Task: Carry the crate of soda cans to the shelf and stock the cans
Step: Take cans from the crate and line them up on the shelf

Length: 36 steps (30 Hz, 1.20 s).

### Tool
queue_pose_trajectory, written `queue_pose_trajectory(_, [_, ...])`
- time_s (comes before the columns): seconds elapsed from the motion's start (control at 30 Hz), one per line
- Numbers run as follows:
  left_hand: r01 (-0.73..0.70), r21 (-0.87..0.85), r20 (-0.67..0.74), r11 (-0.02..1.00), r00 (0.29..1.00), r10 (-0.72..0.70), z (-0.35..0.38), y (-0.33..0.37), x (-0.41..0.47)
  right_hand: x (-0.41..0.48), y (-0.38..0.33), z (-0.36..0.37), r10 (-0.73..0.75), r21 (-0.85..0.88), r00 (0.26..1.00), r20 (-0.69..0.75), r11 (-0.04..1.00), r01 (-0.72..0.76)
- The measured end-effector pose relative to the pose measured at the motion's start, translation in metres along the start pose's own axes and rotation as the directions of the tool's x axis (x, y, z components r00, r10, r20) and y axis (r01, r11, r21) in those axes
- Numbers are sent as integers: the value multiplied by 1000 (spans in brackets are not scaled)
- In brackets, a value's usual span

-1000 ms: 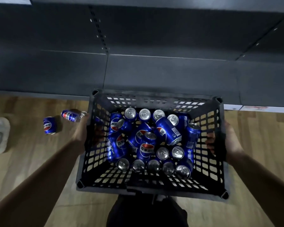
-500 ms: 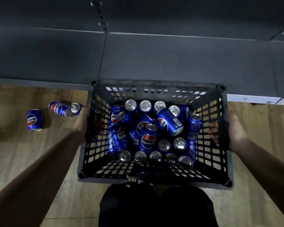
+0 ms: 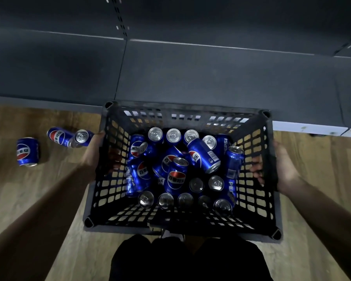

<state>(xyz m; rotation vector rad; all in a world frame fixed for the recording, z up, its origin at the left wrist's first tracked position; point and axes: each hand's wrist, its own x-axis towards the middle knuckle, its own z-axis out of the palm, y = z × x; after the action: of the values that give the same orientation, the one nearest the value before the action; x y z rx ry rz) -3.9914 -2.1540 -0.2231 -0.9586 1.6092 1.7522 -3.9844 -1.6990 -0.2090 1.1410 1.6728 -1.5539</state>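
Your left hand (image 3: 92, 153) and right hand (image 3: 287, 167) hook fingers (image 3: 255, 169) through the crate (image 3: 182, 107) sides, gripping; crate level, mouth up.

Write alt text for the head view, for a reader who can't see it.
The left hand and right hand grip the sides of a black crate filled with blue soda cans, facing a dark shelf. Loose cans lie on the wooden floor to its left.

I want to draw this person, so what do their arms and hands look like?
Both forearms are bare, with no sleeves in view. The left hand and right hand wear no gloves; I see no watch, bracelet or ring, though the light is dim. The clothing below is black.
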Motion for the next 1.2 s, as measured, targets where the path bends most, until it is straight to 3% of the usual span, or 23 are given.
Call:
queue_pose_trajectory(0.3, [-78, 6, -107, 997, 991, 78, 11, 5, -12, -1, 4, -23, -39, -11, 993, 112, 999, 41])
queue_pose_trajectory(0.37, [-89, 138, -168, 986, 979, 111, 11, 10, -16, -3, 0, -33, -86, -107, 995, 57, 990, 92])
queue_pose_trajectory(0.4, [-73, 319, -262, 945, 951, 162, 10, 13, -16, -6, -4, -37, -155, -181, 988, -28, 972, 148])
queue_pose_trajectory(0.43, [-19, 538, -379, 843, 888, 261, 12, 15, -17, -10, -10, -39, -262, -266, 955, -139, 939, 219])
queue_pose_trajectory(0.47, [64, 714, -461, 697, 793, 399, 16, 17, -19, -12, -17, -39, -411, -363, 877, -250, 879, 308])
queue_pose_trajectory(0.5, [109, 811, -473, 575, 702, 532, 25, 19, -23, -17, -25, -36, -581, -471, 753, -308, 781, 410])
queue_pose_trajectory(0.57, [-60, 913, -313, 403, 530, 788, 52, 21, -28, -25, -39, -18, -823, -606, 525, -218, 536, 588])
queue_pose_trajectory(0.6, [-176, 945, -173, 276, 447, 878, 69, 21, -29, -26, -43, -4, -864, -619, 486, -134, 456, 640])
queue_pose_trajectory(0.67, [-284, 959, 116, -4, 378, 918, 89, 6, -11, -20, -42, 27, -842, -635, 538, 40, 394, 664])
queue_pose_trajectory(0.73, [-324, 936, 278, -135, 449, 849, 106, -14, 6, -7, -32, 56, -759, -710, 622, 191, 331, 622])
queue_pose_trajectory(0.83, [-315, 924, 359, -216, 520, 775, 125, -42, 22, 10, -13, 83, -663, -829, 701, 263, 217, 516])
queue_pose_trajectory(1.0, [-273, 927, 373, -258, 595, 712, 132, -64, 35, 33, 14, 107, -567, -880, 762, 313, 128, 457])
queue_pose_trajectory(1.2, [-250, 929, 369, -271, 620, 693, 137, -72, 39, 47, 19, 123, -526, -950, 815, 244, 38, 309])
